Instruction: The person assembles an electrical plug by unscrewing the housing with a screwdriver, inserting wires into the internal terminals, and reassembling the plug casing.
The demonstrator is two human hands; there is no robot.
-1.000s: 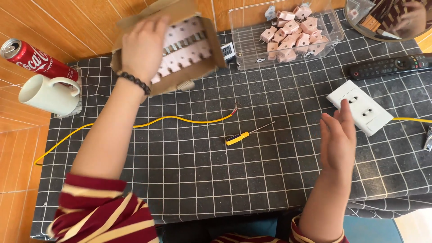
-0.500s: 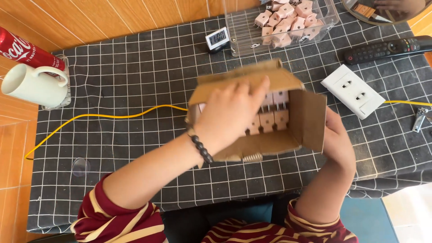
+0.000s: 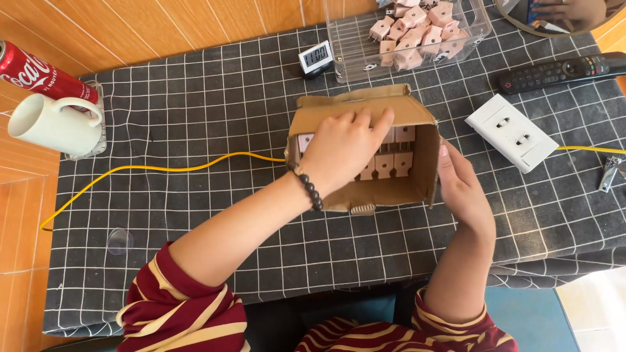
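A brown cardboard box (image 3: 417, 116) stands open in the middle of the table, with rows of pale pink plug pieces (image 3: 391, 163) packed inside. My left hand (image 3: 342, 146), with a dark bead bracelet at the wrist, reaches into the box from above, fingers spread over the pieces; whether it grips one is hidden. My right hand (image 3: 463, 189) presses flat against the box's right outer wall and steadies it. A yellow wire (image 3: 163, 168) runs leftward from behind the box.
A clear plastic tray (image 3: 352, 45) of pink plug pieces stands at the back. A white double socket (image 3: 512, 132), a black remote (image 3: 561, 70), a small digital clock (image 3: 316, 58), a white mug (image 3: 52, 124), a red can (image 3: 39, 72) and nail clippers (image 3: 610, 175) lie around.
The box came from the far left corner to the table's middle and now sits upright. My left hand went inside it; my right hand moved onto its right wall.
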